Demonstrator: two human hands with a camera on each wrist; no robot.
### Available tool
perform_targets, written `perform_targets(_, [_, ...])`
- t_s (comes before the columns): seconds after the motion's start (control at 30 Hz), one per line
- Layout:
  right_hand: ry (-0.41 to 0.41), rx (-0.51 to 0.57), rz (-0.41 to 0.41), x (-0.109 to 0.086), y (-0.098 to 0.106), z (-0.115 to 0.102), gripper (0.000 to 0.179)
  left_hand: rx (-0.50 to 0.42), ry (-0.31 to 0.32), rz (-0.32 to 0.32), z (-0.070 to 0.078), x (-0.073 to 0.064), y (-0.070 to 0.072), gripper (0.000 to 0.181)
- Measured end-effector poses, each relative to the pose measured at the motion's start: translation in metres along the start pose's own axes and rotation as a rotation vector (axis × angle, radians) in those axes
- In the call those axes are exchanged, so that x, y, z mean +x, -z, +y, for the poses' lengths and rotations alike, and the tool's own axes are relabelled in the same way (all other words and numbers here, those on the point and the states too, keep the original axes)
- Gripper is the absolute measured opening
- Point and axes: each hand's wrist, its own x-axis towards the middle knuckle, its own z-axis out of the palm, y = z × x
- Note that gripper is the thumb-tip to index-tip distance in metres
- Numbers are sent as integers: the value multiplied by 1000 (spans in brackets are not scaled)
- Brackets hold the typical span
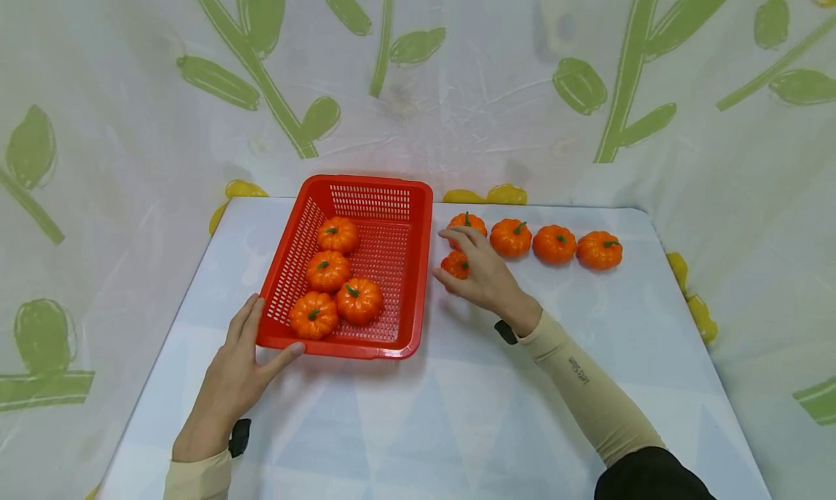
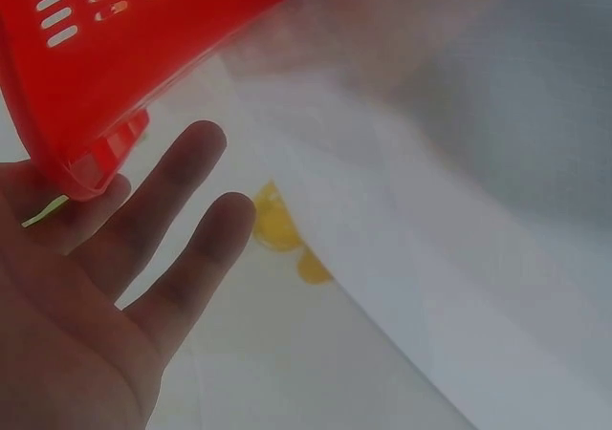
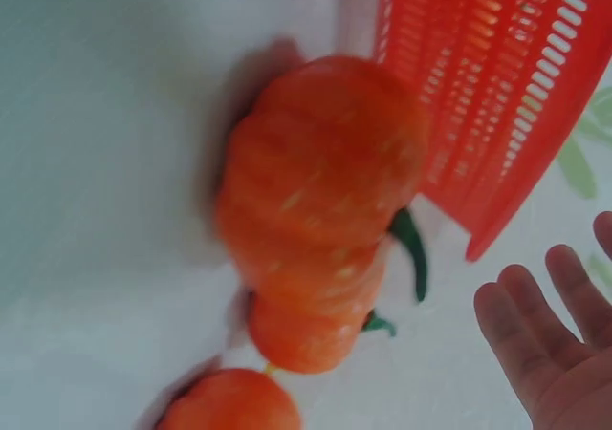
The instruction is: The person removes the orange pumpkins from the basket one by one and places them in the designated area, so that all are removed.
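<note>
A red plastic basket (image 1: 377, 349) holds several small orange pumpkins (image 1: 314, 316) with green stems. At its near left corner rests my left hand (image 1: 236, 375), thumb by the front rim and fingers along the left side. The left wrist view shows these fingers (image 2: 182, 287) straight and spread, some partly hidden by the basket. To the basket's right, my right hand (image 1: 480, 271) reaches around a pumpkin (image 1: 455, 264), with thumb and fingers apart. Its fingers (image 3: 535, 330) look extended in the right wrist view, with a gap between them and the nearest pumpkin (image 3: 325, 162).
A row of pumpkins (image 1: 555, 244) runs along the back right of the pale table (image 1: 418, 427); the right hand's fingers partly overlap its leftmost one (image 1: 467, 223). Behind the table hangs a whitish sheet (image 1: 483, 123) printed with green leaves and yellow shapes.
</note>
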Motion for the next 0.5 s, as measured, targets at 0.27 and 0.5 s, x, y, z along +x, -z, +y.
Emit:
perform_targets(0.27, [86, 48, -19, 11, -11, -25, 69, 8, 11, -10, 1, 0, 0, 113])
perform_targets(0.5, [151, 74, -84, 21, -23, -48, 72, 17, 14, -8, 1, 1, 0, 113])
